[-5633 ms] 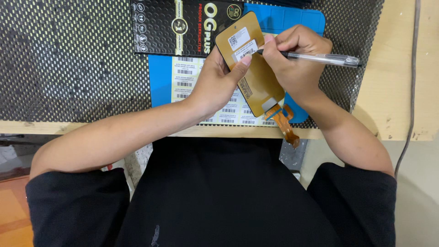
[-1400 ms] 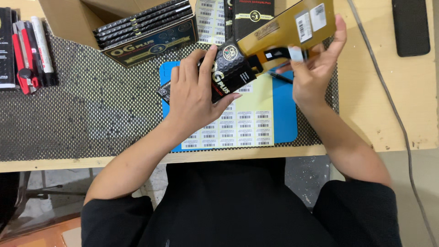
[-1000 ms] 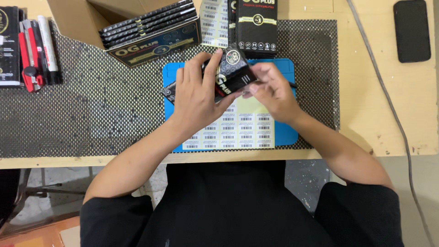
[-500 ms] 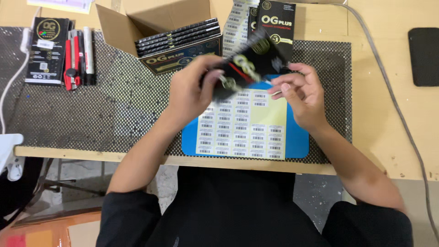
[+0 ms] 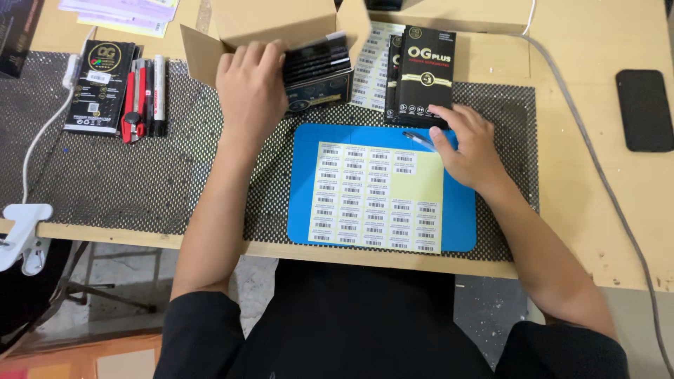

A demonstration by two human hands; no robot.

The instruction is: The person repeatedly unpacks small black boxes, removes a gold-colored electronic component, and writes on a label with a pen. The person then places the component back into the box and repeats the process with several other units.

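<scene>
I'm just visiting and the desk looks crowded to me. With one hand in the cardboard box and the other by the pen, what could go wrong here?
The left hand presses on the tilted row of black packs in the cardboard box; they might slide out. The right hand lies over the pen, beside the label sheet, and could smudge or crease it. The upright black boxes by its fingertips could topple.
</scene>
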